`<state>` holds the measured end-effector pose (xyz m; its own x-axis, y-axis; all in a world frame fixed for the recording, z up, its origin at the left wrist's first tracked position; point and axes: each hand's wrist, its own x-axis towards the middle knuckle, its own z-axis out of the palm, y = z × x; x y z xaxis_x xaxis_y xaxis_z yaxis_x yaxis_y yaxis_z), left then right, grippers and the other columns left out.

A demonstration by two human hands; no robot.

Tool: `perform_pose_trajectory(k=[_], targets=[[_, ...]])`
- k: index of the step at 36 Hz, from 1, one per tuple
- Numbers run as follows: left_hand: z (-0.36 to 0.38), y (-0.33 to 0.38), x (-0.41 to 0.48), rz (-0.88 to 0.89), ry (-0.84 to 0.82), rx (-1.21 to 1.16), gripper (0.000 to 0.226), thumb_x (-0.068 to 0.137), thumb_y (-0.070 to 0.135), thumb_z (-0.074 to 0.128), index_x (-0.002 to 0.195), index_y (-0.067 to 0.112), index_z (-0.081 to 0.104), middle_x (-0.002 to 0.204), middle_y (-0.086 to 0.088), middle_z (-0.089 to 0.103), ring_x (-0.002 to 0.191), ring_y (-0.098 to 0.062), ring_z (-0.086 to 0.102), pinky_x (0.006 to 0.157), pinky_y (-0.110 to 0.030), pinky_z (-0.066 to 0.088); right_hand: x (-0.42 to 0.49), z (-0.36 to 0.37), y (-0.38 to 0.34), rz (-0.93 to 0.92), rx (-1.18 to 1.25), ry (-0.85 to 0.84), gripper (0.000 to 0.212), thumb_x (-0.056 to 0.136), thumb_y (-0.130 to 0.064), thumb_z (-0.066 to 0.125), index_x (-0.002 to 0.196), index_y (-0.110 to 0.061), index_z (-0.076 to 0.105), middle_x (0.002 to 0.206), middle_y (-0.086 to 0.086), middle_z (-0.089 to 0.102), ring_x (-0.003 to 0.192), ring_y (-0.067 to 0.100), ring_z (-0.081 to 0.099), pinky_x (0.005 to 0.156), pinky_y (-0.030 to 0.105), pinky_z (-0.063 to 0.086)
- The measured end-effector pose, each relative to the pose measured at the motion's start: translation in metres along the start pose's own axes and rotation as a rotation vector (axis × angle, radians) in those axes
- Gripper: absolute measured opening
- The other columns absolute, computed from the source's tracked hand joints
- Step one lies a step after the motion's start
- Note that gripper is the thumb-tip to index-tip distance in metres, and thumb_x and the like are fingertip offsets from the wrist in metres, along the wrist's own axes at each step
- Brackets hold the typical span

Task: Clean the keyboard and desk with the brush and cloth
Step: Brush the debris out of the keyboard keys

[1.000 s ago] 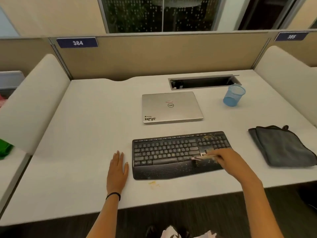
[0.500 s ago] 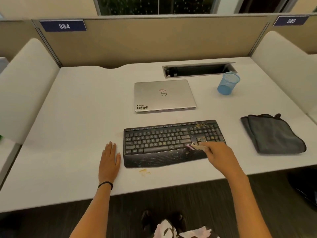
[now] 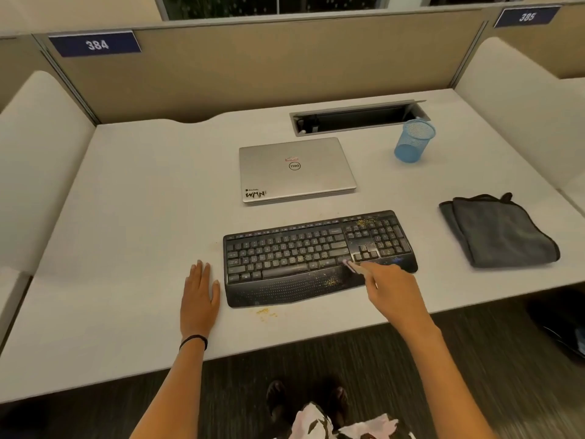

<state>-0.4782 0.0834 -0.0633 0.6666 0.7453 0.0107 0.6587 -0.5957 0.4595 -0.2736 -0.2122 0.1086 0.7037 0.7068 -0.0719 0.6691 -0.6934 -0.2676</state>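
The keyboard [image 3: 319,256] lies at the centre of the table [image 3: 142,191], and the right hand [image 3: 391,288] has its grip closed on the brush [image 3: 353,267], so the brushing step seems in hand. The left hand [image 3: 200,291] rests flat, fingers apart. Next the crumbs [image 3: 330,282] need sweeping off; the cloth [image 3: 497,231] waits at right, and the blue cup [image 3: 413,141] in the upper right looks empty.

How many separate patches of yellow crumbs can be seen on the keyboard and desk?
3 clear ones: one at the keyboard's top right above the number pad, one on its palm rest, one on the desk in front of it. Finer specks between keys may go uncounted.
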Motion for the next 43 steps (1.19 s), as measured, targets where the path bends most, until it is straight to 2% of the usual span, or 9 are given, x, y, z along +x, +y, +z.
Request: perform_pose_trajectory(k=[4, 7, 9, 14, 20, 26, 31, 37, 43], targets=[[-0.001, 0.0, 0.0, 0.0, -0.002, -0.006, 0.055, 0.1, 0.024, 0.039, 0.149, 0.009, 0.019, 0.157, -0.005, 0.012, 0.145, -0.014, 0.005, 0.116, -0.026, 0.0, -0.002, 0.006, -0.005, -0.082, -0.008, -0.093, 0.042, 0.097, -0.016, 0.037, 0.137, -0.027, 0.044, 0.108, -0.001, 0.068, 0.091, 0.016, 0.063, 0.078, 0.029, 0.051], [-0.001, 0.002, 0.0, -0.002, -0.001, -0.012, 0.055, 0.1, 0.024, 0.039, 0.149, 0.009, 0.019, 0.157, -0.005, 0.012, 0.145, -0.015, 0.006, 0.116, -0.026, 0.0, -0.003, 0.002, -0.006, -0.089, 0.065, -0.068, 0.029, 0.097, -0.017, 0.04, 0.119, -0.02, 0.059, 0.104, 0.001, 0.069, 0.089, 0.017, 0.064, 0.078, 0.031, 0.052], [-0.001, 0.003, -0.001, -0.005, 0.003, -0.018, 0.055, 0.1, 0.024, 0.04, 0.149, 0.009, 0.02, 0.157, -0.005, 0.012, 0.145, -0.015, 0.006, 0.116, -0.027, 0.001, -0.002, -0.001, -0.004, -0.062, 0.099, -0.006, 0.026, 0.096, -0.017, 0.042, 0.115, -0.016, 0.061, 0.1, 0.003, 0.07, 0.087, 0.02, 0.065, 0.077, 0.034, 0.053], [-0.002, 0.003, 0.0, -0.012, 0.016, -0.033, 0.055, 0.099, 0.023, 0.042, 0.148, 0.008, 0.023, 0.157, -0.006, 0.014, 0.145, -0.017, 0.007, 0.116, -0.028, 0.0, -0.002, -0.003, -0.002, -0.001, 0.08, 0.062, 0.025, 0.096, -0.013, 0.046, 0.117, -0.012, 0.059, 0.098, 0.008, 0.07, 0.087, 0.024, 0.066, 0.074, 0.039, 0.055], [-0.001, 0.002, 0.001, -0.007, 0.021, -0.021, 0.054, 0.099, 0.022, 0.043, 0.148, 0.008, 0.024, 0.157, -0.008, 0.015, 0.145, -0.02, 0.009, 0.117, -0.03, 0.0, -0.003, -0.002, -0.005, -0.049, 0.023, -0.113, 0.028, 0.097, -0.015, 0.041, 0.122, -0.017, 0.054, 0.105, 0.004, 0.068, 0.092, 0.02, 0.064, 0.08, 0.033, 0.052], [-0.001, 0.002, 0.001, -0.009, 0.025, -0.014, 0.055, 0.099, 0.023, 0.044, 0.147, 0.008, 0.025, 0.157, -0.008, 0.015, 0.145, -0.02, 0.01, 0.117, -0.032, 0.002, -0.001, -0.001, -0.005, 0.014, 0.071, -0.038, 0.028, 0.097, -0.014, 0.041, 0.121, -0.014, 0.056, 0.104, 0.007, 0.068, 0.091, 0.021, 0.064, 0.078, 0.033, 0.053], [0.0, 0.001, 0.001, -0.011, 0.021, -0.011, 0.055, 0.099, 0.024, 0.043, 0.148, 0.009, 0.023, 0.157, -0.007, 0.014, 0.145, -0.019, 0.009, 0.117, -0.032, 0.002, -0.002, -0.002, -0.006, 0.008, 0.134, -0.099, 0.028, 0.096, -0.014, 0.042, 0.118, -0.015, 0.059, 0.103, 0.005, 0.068, 0.09, 0.019, 0.063, 0.079, 0.032, 0.052], [0.0, 0.0, 0.001, -0.006, 0.021, -0.007, 0.056, 0.098, 0.024, 0.044, 0.148, 0.008, 0.024, 0.157, -0.008, 0.015, 0.145, -0.019, 0.009, 0.117, -0.033, 0.004, -0.002, -0.002, -0.003, 0.093, 0.128, 0.008, 0.025, 0.095, -0.011, 0.043, 0.114, -0.011, 0.06, 0.097, 0.011, 0.069, 0.088, 0.024, 0.064, 0.075, 0.038, 0.053], [0.0, 0.001, 0.001, -0.007, 0.029, -0.007, 0.056, 0.099, 0.024, 0.044, 0.148, 0.008, 0.024, 0.157, -0.007, 0.014, 0.145, -0.018, 0.009, 0.117, -0.032, 0.003, -0.005, 0.004, -0.008, 0.058, 0.122, -0.069, 0.027, 0.097, -0.016, 0.04, 0.114, -0.01, 0.06, 0.098, 0.01, 0.069, 0.087, 0.022, 0.064, 0.078, 0.033, 0.052]])
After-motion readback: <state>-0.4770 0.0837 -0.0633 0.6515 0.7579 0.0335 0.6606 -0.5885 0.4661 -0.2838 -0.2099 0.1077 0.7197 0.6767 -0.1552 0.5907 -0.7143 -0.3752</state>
